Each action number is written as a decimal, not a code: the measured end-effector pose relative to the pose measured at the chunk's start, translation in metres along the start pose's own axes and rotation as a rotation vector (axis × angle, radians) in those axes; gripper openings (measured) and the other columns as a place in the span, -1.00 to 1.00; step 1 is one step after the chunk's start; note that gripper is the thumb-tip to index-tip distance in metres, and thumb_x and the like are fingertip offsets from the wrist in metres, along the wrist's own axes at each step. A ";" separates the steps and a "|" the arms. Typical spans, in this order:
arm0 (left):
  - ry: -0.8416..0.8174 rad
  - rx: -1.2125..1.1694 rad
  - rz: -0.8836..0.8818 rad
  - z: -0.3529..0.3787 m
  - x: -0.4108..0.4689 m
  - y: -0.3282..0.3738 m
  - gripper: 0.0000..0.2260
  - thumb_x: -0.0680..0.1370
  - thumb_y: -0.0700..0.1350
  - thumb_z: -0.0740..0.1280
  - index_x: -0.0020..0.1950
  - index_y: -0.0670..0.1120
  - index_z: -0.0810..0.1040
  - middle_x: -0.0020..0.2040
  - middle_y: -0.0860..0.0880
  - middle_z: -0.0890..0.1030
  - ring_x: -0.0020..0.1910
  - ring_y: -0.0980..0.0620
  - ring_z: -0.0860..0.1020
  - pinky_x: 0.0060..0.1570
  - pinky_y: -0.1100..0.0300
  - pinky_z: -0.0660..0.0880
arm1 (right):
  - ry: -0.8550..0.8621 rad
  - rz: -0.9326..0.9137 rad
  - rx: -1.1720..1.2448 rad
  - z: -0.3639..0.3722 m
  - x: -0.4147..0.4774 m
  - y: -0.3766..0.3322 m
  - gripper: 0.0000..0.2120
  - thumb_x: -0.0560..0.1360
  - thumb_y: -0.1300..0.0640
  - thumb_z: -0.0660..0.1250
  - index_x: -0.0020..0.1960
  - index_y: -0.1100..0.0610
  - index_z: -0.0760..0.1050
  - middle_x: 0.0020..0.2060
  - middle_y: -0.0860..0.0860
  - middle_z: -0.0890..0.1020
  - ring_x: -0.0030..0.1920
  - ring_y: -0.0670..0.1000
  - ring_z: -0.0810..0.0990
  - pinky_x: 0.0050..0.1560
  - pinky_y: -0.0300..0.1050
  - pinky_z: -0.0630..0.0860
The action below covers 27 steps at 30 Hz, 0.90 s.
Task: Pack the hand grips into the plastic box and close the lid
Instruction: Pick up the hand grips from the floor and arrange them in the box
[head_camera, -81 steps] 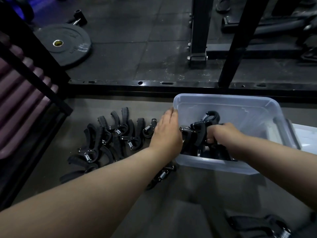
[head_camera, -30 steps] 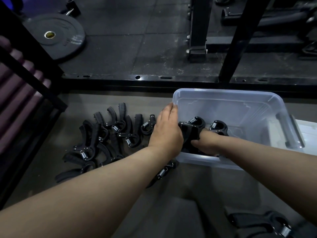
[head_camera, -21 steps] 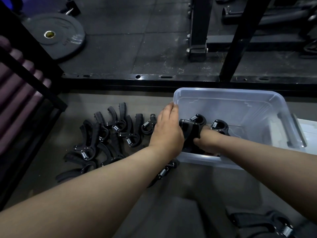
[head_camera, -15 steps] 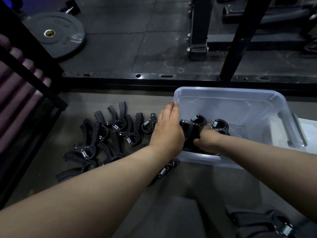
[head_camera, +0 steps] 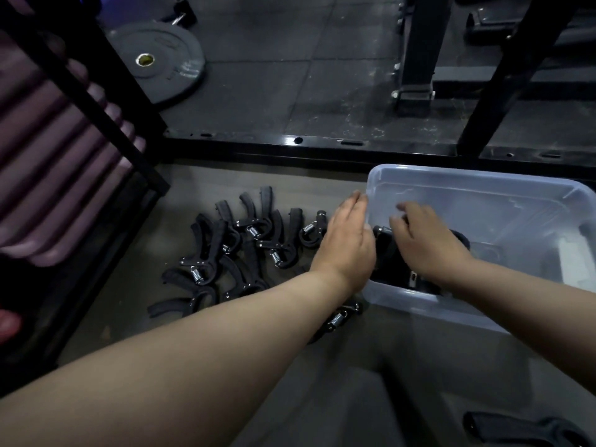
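— Hands? Left hand flat against plastic box left wall, fingers loose; right hand inside, over packed hand grips, fingers spread, gripping nothing.

— Counts? Floor pile of grips beside the box: count unclear. One weight plate. No legible writing.

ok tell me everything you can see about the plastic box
The plastic box is a translucent, pale bluish rectangular tub with rounded corners and a rolled rim. It sits open and upright on the floor, right of the loose hand grips. Black hand grips lie in its near left corner. The left hand rests against its left wall and the right hand reaches inside. A whitish piece at its right edge may be the lid.
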State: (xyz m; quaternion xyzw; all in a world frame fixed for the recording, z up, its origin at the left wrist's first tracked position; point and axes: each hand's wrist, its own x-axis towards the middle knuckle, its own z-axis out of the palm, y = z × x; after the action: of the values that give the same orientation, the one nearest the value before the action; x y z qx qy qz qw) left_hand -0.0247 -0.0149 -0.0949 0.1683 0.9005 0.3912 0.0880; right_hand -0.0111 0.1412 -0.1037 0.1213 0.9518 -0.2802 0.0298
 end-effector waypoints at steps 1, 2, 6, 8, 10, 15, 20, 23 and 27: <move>0.004 -0.007 -0.026 0.000 -0.001 -0.003 -0.54 0.67 -0.11 0.03 0.59 -0.08 0.10 0.60 0.01 0.07 0.57 0.11 0.00 0.53 0.20 -0.08 | 0.022 -0.080 0.086 0.000 -0.002 -0.009 -0.55 0.61 -0.05 0.06 0.42 0.13 0.30 0.35 0.12 0.41 0.32 0.10 0.40 0.34 0.08 0.36; -0.002 -0.008 -0.041 0.000 -0.002 -0.007 -0.54 0.68 -0.08 0.02 0.59 -0.08 0.10 0.61 0.01 0.07 0.57 0.10 -0.01 0.54 0.16 -0.07 | 0.050 -0.148 0.147 0.002 -0.004 -0.019 -0.53 0.62 -0.01 0.08 0.48 0.14 0.23 0.41 0.10 0.33 0.41 0.05 0.31 0.42 0.00 0.25; -0.047 0.028 -0.058 -0.006 -0.013 -0.025 -0.53 0.69 0.00 -0.02 0.60 -0.05 0.07 0.61 0.00 0.06 0.58 0.08 -0.01 0.54 0.18 -0.10 | 0.106 -0.260 0.248 0.011 0.001 -0.056 -0.50 0.60 0.11 0.18 0.51 0.21 0.23 0.53 0.06 0.16 0.52 -0.03 0.10 0.44 -0.23 0.02; -0.056 0.060 -0.089 -0.013 -0.017 -0.037 -0.53 0.69 -0.01 0.01 0.60 -0.08 0.09 0.61 -0.02 0.07 0.58 0.06 -0.01 0.53 0.19 -0.10 | 0.078 -0.238 0.163 0.020 0.011 -0.066 -0.50 0.57 0.13 0.19 0.47 0.24 0.30 0.55 0.10 0.11 0.54 0.06 0.07 0.49 -0.13 0.06; -0.070 0.094 -0.129 -0.023 -0.022 -0.051 -0.53 0.69 0.00 0.02 0.59 -0.09 0.12 0.60 -0.05 0.09 0.58 0.02 0.02 0.54 0.12 -0.04 | 0.040 -0.208 0.016 0.030 0.016 -0.070 -0.46 0.52 0.11 0.17 0.47 0.25 0.28 0.56 0.14 0.06 0.55 0.13 -0.03 0.52 0.06 0.04; -0.103 0.229 -0.303 -0.067 -0.036 -0.104 -0.59 0.69 -0.03 0.04 0.50 -0.15 0.29 0.57 -0.09 0.20 0.56 -0.04 0.11 0.51 0.12 0.05 | 0.026 -0.198 -0.069 0.036 0.018 -0.068 -0.49 0.56 0.19 0.19 0.50 0.17 0.25 0.57 0.08 0.02 0.55 0.09 -0.17 0.51 0.08 -0.07; -0.008 0.393 -0.458 -0.113 -0.055 -0.173 -0.65 0.65 -0.08 0.10 0.39 -0.18 0.38 0.40 -0.21 0.38 0.41 -0.22 0.33 0.41 -0.01 0.26 | 0.084 -0.227 0.018 0.037 0.015 -0.062 -0.52 0.57 0.18 0.22 0.47 0.22 0.32 0.55 0.08 0.10 0.55 0.05 -0.13 0.50 -0.05 -0.13; -0.168 0.517 -0.528 -0.140 -0.050 -0.189 -0.60 0.64 -0.02 0.12 0.47 -0.09 0.29 0.41 -0.18 0.34 0.38 -0.25 0.35 0.35 -0.06 0.32 | 0.105 -0.263 0.036 0.039 0.014 -0.060 -0.51 0.55 0.11 0.19 0.44 0.26 0.35 0.54 0.11 0.15 0.55 0.06 -0.11 0.48 -0.11 -0.16; -0.270 0.620 -0.529 -0.158 -0.033 -0.197 -0.66 0.61 0.05 0.16 0.33 -0.08 0.40 0.33 -0.17 0.44 0.30 -0.23 0.45 0.25 -0.06 0.41 | 0.106 -0.253 0.045 0.041 0.016 -0.057 -0.53 0.57 0.23 0.26 0.46 0.25 0.32 0.54 0.06 0.13 0.55 -0.01 -0.14 0.44 -0.18 -0.20</move>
State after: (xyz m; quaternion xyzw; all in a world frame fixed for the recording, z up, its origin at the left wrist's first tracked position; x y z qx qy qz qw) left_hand -0.0864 -0.2591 -0.1317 -0.0004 0.9681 0.0407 0.2474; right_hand -0.0410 0.0760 -0.1101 0.0155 0.9531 -0.2964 -0.0590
